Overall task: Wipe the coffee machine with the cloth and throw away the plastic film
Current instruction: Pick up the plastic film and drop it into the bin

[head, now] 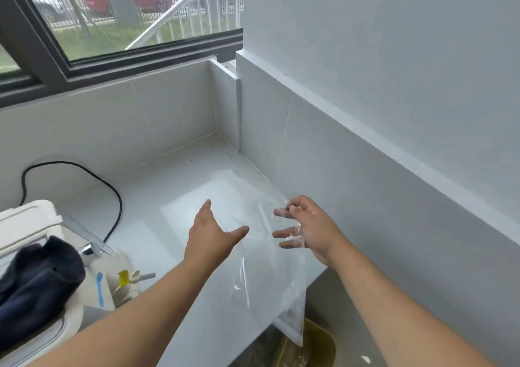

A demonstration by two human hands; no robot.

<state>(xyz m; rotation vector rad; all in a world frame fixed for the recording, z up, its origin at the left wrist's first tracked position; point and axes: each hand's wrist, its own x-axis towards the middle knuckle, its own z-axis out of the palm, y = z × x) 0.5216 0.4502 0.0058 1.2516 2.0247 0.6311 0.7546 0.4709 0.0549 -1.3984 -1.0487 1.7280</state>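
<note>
The plastic film [267, 268] is a clear, crinkled sheet that hangs in the air over the right end of the white table [174, 226], near the tiled wall. Its upper edge is pinched in the right hand [306, 226], thumb and forefinger closed on it while the other fingers [284, 234] spread out behind the sheet. From there the film drops down past the table's front edge, and its lower corner hangs above a yellowish bin [320, 344] that stands on the floor below, partly hidden by the film and the right forearm.

The left hand [213, 237] is just to the left of the film, open wide with the palm turned toward it and the thumb stretched out; whether the thumb touches the sheet cannot be told.

At the left edge of the view stands the cream-coloured coffee machine [42, 254], with a strip of blue tape and a yellow tag on its front. The cloth [36, 279], dark navy and bunched up, lies on top of the machine, well apart from both hands. A black cable [112, 195] loops across the table behind the machine toward the back wall. Above the tiled upstand a dark-framed window [126, 23] looks onto grass, a railing and parked cars.
</note>
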